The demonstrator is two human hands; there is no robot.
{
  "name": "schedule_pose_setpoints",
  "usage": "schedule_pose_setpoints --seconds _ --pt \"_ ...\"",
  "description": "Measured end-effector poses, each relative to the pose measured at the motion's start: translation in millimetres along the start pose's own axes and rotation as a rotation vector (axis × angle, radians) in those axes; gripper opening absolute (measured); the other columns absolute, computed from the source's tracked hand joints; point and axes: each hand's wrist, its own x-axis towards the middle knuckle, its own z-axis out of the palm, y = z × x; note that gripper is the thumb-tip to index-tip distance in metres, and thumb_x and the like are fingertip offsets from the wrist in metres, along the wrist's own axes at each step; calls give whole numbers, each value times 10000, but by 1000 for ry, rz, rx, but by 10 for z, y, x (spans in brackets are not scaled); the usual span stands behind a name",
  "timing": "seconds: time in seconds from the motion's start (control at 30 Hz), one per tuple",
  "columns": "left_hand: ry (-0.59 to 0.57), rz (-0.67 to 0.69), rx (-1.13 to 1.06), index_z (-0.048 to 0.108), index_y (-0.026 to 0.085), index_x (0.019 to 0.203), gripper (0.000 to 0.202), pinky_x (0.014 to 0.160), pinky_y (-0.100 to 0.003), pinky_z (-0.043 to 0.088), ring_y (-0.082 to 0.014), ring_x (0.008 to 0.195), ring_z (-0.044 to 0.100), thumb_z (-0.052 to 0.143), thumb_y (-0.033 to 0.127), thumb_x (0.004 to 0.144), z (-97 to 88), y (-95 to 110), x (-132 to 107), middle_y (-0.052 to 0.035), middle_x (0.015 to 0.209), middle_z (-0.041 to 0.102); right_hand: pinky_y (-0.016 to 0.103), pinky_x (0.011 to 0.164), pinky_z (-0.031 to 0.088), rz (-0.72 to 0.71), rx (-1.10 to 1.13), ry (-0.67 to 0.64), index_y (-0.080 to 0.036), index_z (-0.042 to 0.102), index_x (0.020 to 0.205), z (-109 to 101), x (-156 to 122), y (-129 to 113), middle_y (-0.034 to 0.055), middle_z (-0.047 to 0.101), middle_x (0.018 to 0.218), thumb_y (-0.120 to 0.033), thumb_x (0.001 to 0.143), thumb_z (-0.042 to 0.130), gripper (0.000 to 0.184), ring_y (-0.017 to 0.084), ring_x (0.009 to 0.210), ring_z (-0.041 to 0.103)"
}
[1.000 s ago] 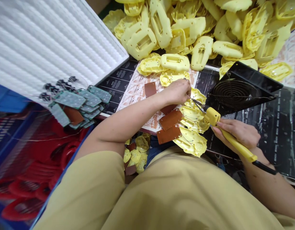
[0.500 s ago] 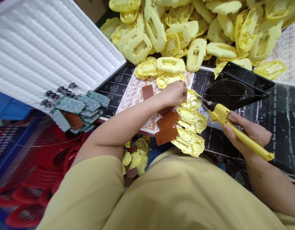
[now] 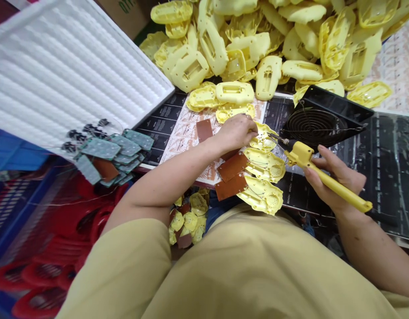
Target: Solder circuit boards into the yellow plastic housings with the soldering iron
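Note:
My right hand [image 3: 340, 179] grips a yellow soldering gun [image 3: 302, 154], its thin tip pointing left over a yellow plastic shell half [image 3: 264, 138]. My left hand [image 3: 237, 131] is closed in a pinch at that shell's left side; whatever lies between the fingertips is too small to make out. Nearer my body lie another shell half [image 3: 266, 166] and a third shell half [image 3: 264, 197], both with thin wires inside. A brown circuit board [image 3: 231, 167] and a second brown board [image 3: 229, 188] overlap their left edges.
Yellow shells [image 3: 247, 48] are heaped at the back. A black fan [image 3: 315, 124] stands right of the work. White ribbed foam [image 3: 75, 66] and stacked green circuit boards [image 3: 101, 148] are at left, above red plastic parts [image 3: 58, 252]. One brown board [image 3: 204, 130] lies beyond my left forearm.
The view has shifted slightly. My right hand and the soldering gun have moved a little left, bringing the tip further over the shell. My left hand stays pinched at the same shell.

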Motion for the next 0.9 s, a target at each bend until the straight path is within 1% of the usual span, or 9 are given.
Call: schedule_pose_setpoints --seconds 0.13,0.27,0.33,0.4,0.47,0.53,0.67,0.77,0.9 --pt "49 -84 -108 804 197 1096 273 979 -369 545 -234 1010 723 613 190 901 17 6 1 -70 1036 801 296 728 683 12 52 -16 -298 694 1346 21 20 11 16 826 1024 -350 904 789 455 212 805 805" --pt "14 -108 -67 811 182 1058 272 945 -373 556 -257 999 732 600 203 889 12 26 16 -88 1051 807 291 718 679 10 68 -28 -291 717 1275 54 30 20 20 823 1065 -370 907 782 381 211 813 805" --pt "5 -102 -50 815 181 1045 275 937 -369 560 -262 997 735 594 213 885 11 25 26 -90 1046 810 281 695 672 -20 68 -20 -267 735 1196 73 40 20 31 824 1041 -375 908 780 311 208 791 802" --pt "9 -90 -56 815 187 1031 270 936 -358 560 -255 1001 736 594 209 878 13 16 33 -81 1042 813 267 642 657 -61 69 8 -248 745 1098 87 58 20 33 826 975 -371 906 786 232 200 736 793" --pt "8 -80 -70 815 187 1018 257 948 -355 557 -251 1010 737 599 203 878 15 6 37 -80 1051 814 257 600 645 -88 89 29 -250 743 1016 92 82 20 19 823 918 -358 896 801 172 190 693 783" --pt "1 -84 -81 814 180 1018 249 963 -357 553 -247 1016 736 603 194 884 16 -1 36 -84 1068 813 262 602 654 -93 121 16 -262 738 966 88 109 23 6 822 907 -351 889 812 139 190 700 786" --pt "-9 -82 -70 809 173 1040 258 971 -361 550 -245 1025 728 596 185 894 19 -6 36 -84 1081 807 283 663 683 -88 179 -28 -275 750 945 79 153 41 6 823 922 -341 880 824 119 201 756 800" --pt "-16 -68 -51 809 174 1049 269 964 -369 552 -255 1029 726 593 186 889 22 -6 43 -88 1069 805 274 671 681 -80 230 -39 -282 767 955 87 164 70 8 824 931 -316 862 842 124 197 768 801" --pt "-27 -72 -23 809 171 1074 287 959 -380 554 -265 1039 726 587 186 892 21 11 54 -96 1071 801 291 687 688 -68 262 -90 -286 777 954 94 183 125 9 825 950 -295 845 854 133 209 797 805"
